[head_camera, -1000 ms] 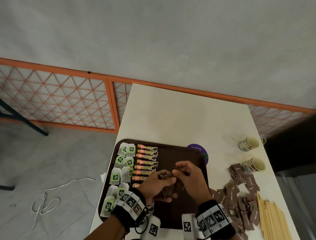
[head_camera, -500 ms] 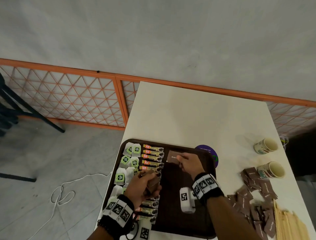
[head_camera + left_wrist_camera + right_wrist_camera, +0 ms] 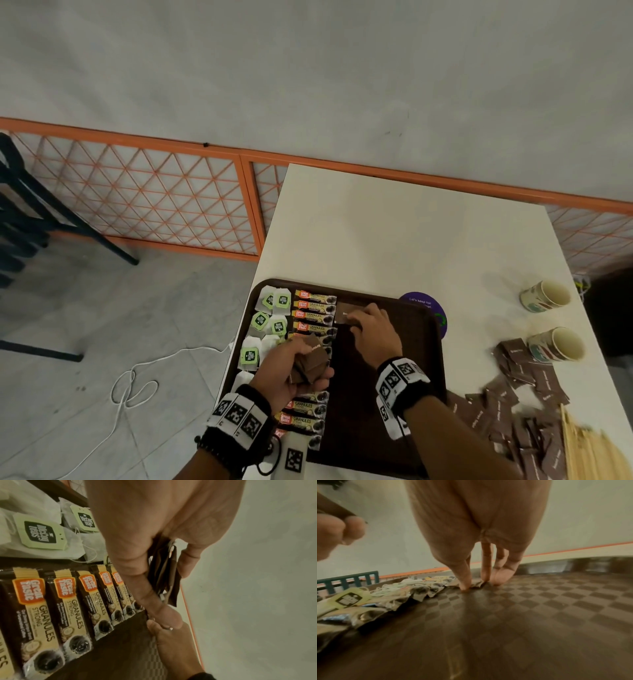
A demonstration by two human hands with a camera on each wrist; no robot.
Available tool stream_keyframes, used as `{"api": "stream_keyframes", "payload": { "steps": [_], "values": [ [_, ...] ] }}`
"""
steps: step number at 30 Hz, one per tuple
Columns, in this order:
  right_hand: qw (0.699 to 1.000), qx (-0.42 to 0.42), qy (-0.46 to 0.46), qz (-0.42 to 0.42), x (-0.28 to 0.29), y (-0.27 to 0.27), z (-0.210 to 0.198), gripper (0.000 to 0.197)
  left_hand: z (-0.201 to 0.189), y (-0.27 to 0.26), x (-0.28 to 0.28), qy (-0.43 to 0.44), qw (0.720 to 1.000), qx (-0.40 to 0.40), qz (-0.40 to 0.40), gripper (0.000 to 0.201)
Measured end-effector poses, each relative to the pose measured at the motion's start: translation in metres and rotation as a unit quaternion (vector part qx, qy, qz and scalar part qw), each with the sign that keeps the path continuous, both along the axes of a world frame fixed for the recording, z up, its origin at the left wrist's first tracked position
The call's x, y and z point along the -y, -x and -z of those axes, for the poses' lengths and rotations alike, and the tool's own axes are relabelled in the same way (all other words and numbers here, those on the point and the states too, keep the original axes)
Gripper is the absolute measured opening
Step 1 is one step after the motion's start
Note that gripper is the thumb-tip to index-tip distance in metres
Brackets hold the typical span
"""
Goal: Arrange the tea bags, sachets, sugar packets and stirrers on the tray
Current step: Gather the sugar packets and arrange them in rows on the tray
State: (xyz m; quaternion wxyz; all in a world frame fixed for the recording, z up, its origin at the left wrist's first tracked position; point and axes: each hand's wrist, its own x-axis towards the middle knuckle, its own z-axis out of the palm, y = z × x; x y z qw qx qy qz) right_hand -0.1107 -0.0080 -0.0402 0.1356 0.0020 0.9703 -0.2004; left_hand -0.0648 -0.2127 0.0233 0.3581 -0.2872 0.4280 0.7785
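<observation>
My left hand point(image 3: 301, 368) hovers over the sachet column and grips a small stack of brown sugar packets point(image 3: 313, 358); the left wrist view shows the same stack point(image 3: 165, 574) pinched between thumb and fingers. My right hand point(image 3: 356, 320) reaches to the far part of the brown tray point(image 3: 433, 359), where its straight fingertips point(image 3: 464, 586) press one sugar packet point(image 3: 343, 312) flat beside the sachets. Tea bags point(image 3: 274, 303) line the tray's left edge, with a column of coffee sachets point(image 3: 313, 305) next to them.
Loose sugar packets point(image 3: 513, 394) lie on the white table right of the tray, with wooden stirrers point(image 3: 589, 452) at the bottom right. Two paper cups point(image 3: 544, 296) point(image 3: 556, 344) stand further right. A purple coaster point(image 3: 423, 303) peeks out behind the tray.
My right hand took one packet from the stack near my left hand, carried it to the tray's far part and now presses it down. The left hand keeps the stack.
</observation>
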Motion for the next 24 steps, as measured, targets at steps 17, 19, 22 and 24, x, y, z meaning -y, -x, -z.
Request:
{"api": "stream_keyframes", "payload": {
  "steps": [17,19,22,24],
  "values": [
    [0.913,0.113,0.354,0.167,-0.015,-0.063,-0.058,0.008,0.005,-0.001,-0.045,0.072,0.989,-0.064,0.111,0.023],
    [0.926,0.130,0.332,0.125,-0.026,-0.062,-0.060,0.008,0.008,-0.002,-0.045,0.114,0.980,-0.094,0.137,0.024],
    [0.920,0.187,0.338,0.073,-0.034,-0.059,-0.069,0.005,0.013,-0.002,-0.044,0.158,0.959,-0.149,0.181,0.023],
    [0.903,0.172,0.378,0.115,-0.032,-0.059,-0.072,0.010,0.013,-0.002,-0.048,0.156,0.955,-0.168,0.186,0.021]
  ]
}}
